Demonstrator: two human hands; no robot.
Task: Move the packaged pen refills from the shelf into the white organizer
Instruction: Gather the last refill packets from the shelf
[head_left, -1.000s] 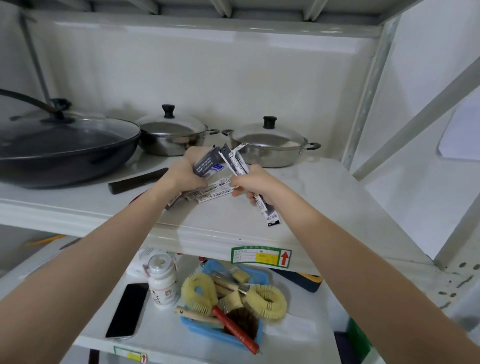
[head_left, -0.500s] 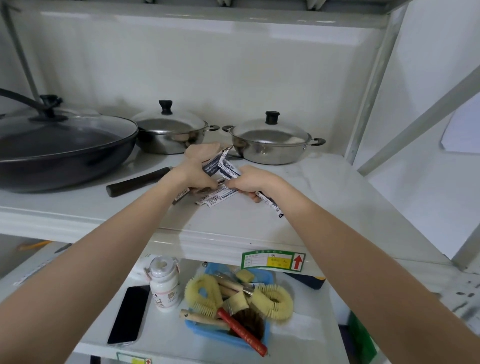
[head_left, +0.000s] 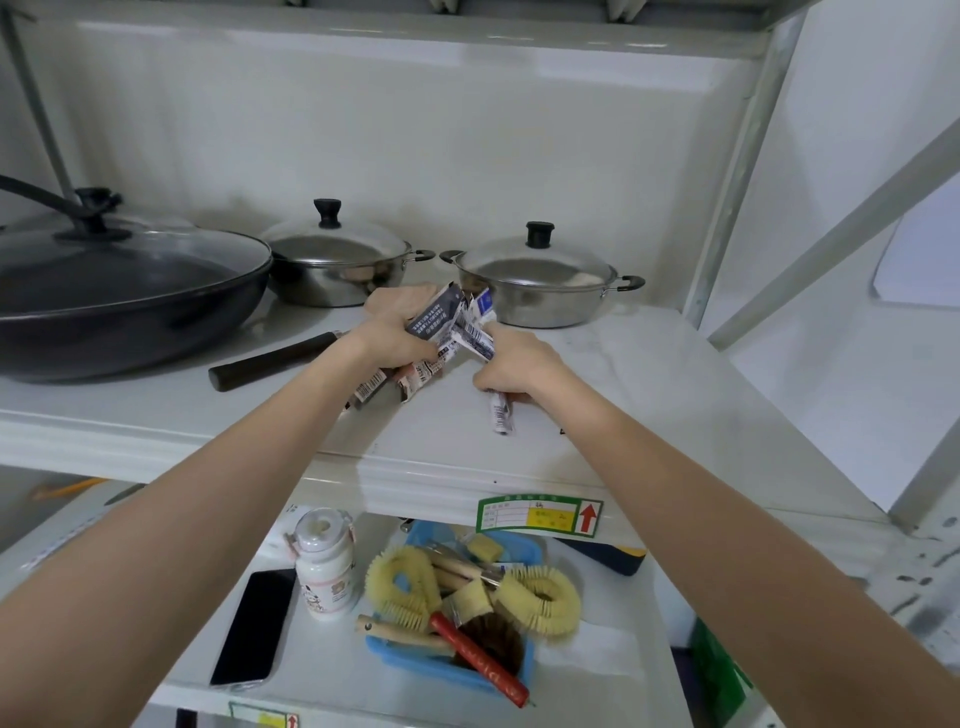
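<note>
Both of my hands are over the white shelf (head_left: 649, 395), in front of the two steel pots. My left hand (head_left: 395, 332) grips a fanned bundle of packaged pen refills (head_left: 441, 325), thin grey and white packets with barcodes; their lower ends stick out below the hand toward the shelf. My right hand (head_left: 519, 366) holds another refill packet (head_left: 500, 415), whose barcode end pokes out beneath the fingers, and its upper end meets the bundle. The white organizer is not in view.
A black wok with a glass lid (head_left: 119, 291) and its dark handle (head_left: 270, 361) sit on the left of the shelf. Two lidded steel pots (head_left: 332, 265) (head_left: 540, 280) stand behind my hands. Below lie a phone (head_left: 254, 626), a white bottle (head_left: 324, 564) and a blue tray of brushes (head_left: 410, 654).
My hands have come closer together and lower toward the shelf. The right hand's packet has swung from slanting out to the right to pointing down under the hand.
</note>
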